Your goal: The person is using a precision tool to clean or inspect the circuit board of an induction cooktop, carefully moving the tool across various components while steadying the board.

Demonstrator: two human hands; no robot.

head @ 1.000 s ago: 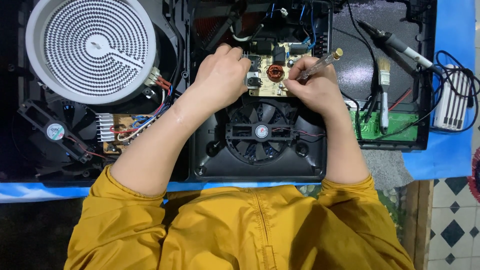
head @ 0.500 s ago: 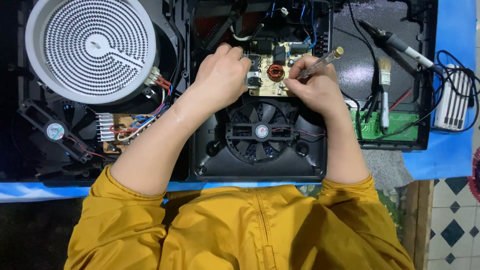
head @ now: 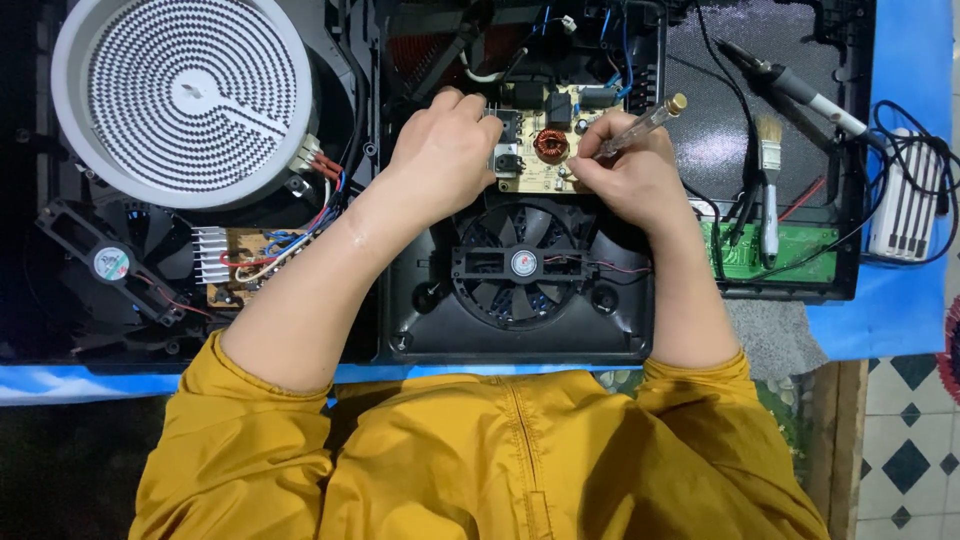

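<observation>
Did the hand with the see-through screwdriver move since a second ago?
No. The right hand sits at the same spot above the black fan, with the screwdriver tip by the copper coil.

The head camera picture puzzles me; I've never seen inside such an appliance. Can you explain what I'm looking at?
The camera sits on the person's head and looks down at their own two hands over an opened cooker. The left hand rests on a beige circuit board. The right hand holds a clear-handled screwdriver, its tip at the board beside a copper coil. Below sits a black cooling fan. At upper left lies a round white heating element. At right lie a small brush and a soldering iron.
</observation>
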